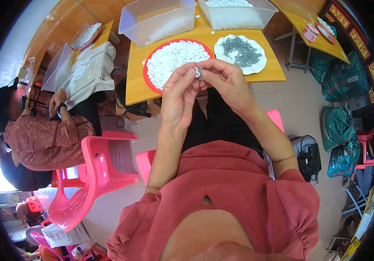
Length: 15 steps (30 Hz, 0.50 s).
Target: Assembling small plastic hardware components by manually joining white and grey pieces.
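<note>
My left hand [180, 89] and my right hand [224, 80] meet above the near edge of the yellow table, fingertips pinched together. Between them is a small white ring-shaped piece [197, 72], gripped by both thumbs and forefingers; a tiny dark bit shows beside it by the right fingers. Just beyond my left hand lies a red-rimmed round tray [145, 76] heaped with white pieces [176, 61] of the same look. Past my right hand, a white scalloped plate [259, 66] carries many small dark grey pieces [243, 52].
Two translucent bins, left [130, 21] and right [239, 18], stand at the table's back with white pieces inside. At left, a co-worker [47, 135] sits by a cloth-covered surface. A pink chair [93, 174] stands behind that person. Green bags [341, 124] lie on the right-hand floor.
</note>
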Tool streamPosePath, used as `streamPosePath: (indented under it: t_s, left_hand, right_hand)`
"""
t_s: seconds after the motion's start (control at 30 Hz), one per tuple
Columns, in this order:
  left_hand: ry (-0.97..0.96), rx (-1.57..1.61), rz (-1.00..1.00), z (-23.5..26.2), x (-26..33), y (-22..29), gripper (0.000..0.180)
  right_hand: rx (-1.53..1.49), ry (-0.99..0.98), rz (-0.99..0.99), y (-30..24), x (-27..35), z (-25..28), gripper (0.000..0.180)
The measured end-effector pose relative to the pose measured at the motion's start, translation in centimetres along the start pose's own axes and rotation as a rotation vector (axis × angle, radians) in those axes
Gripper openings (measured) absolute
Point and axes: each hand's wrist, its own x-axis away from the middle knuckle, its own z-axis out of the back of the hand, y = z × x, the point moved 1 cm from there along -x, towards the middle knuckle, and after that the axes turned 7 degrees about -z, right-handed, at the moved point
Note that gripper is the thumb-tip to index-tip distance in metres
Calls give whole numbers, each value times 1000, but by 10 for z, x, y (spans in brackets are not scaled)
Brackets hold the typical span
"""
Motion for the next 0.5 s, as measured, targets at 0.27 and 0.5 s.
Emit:
streamPosePath:
  t_s: [0.27,0.5]
  left_hand:
    - [20,6,-9,-4,0,0,16]
    - [6,4,4,-1,-2,-1,16]
  right_hand:
    - [-15,-2,-12,-1,0,-1,19]
    - [-21,-8,-12,-1,0,-1,21]
